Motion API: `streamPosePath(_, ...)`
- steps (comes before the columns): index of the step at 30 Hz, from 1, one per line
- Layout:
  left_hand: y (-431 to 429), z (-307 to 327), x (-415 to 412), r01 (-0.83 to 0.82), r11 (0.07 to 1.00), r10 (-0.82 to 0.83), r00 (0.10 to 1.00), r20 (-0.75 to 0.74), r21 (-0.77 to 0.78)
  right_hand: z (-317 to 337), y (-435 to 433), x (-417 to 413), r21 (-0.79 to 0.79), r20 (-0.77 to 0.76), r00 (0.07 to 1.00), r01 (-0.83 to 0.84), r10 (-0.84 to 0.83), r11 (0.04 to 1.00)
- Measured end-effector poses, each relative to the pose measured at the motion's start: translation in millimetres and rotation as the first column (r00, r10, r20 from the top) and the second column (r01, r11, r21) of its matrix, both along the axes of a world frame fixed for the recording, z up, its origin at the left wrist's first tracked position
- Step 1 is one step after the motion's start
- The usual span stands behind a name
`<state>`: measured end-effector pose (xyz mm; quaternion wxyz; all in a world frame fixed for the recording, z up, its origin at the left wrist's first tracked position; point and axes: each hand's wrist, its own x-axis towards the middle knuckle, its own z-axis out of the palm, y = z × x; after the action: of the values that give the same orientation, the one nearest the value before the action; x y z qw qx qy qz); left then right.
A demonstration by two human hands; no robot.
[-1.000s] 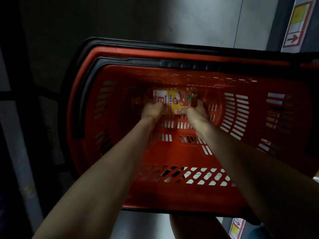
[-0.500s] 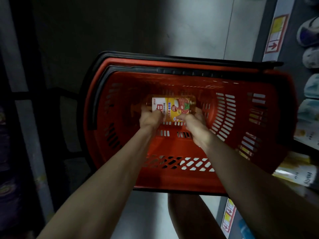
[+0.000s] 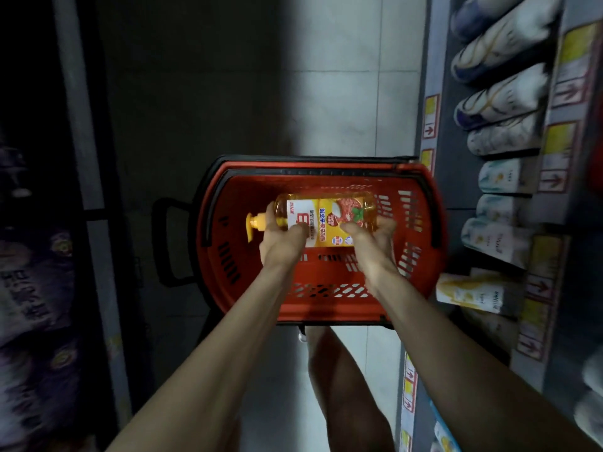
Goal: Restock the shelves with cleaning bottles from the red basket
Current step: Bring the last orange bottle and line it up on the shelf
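Note:
A yellow pump bottle (image 3: pixel 329 220) with a red, white and yellow label lies sideways in both my hands, above the red basket (image 3: pixel 326 298) on the floor. Its yellow pump head points left. My left hand (image 3: pixel 282 238) grips the neck end beside the pump. My right hand (image 3: pixel 370 243) cups the base end from below. The basket's inside looks bare apart from the slotted floor; part of it is hidden behind my hands and the bottle.
Shelves (image 3: pixel 535 223) on the right carry white and yellow refill pouches (image 3: pixel 496 236) and price tags. A dark shelf unit (image 3: pixel 32 256) with bagged goods stands on the left. The basket's black handle (image 3: pixel 166 239) sticks out left. My bare leg (image 3: pixel 342 386) is below the basket.
Both hands have lifted the bottle up out of the basket. The view has pulled back, so the basket looks smaller and the right shelves have come into sight.

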<state>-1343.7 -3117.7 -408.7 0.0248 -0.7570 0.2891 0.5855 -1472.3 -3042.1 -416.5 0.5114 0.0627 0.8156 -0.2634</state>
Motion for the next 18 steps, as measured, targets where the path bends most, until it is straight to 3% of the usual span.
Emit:
streamPosePath(5,-11,92,-1,0.011,0.999,-0.014,0.997,-0.075,-0.040,89,2,-8,-0.075,-0.042,0.999,0.027,-0.030,0.997)
streamPosePath(12,-39,214,9,0.168,0.957,-0.198,0.974,-0.107,-0.238,204,2,-17,-0.237,-0.017,0.991,0.123,-0.131,0.964)
streamPosePath(18,-67,309,18,0.240,0.872,-0.318,0.940,-0.123,-0.426,301,-1,-31,-0.396,-0.016,0.999,-0.044,0.041,0.917)
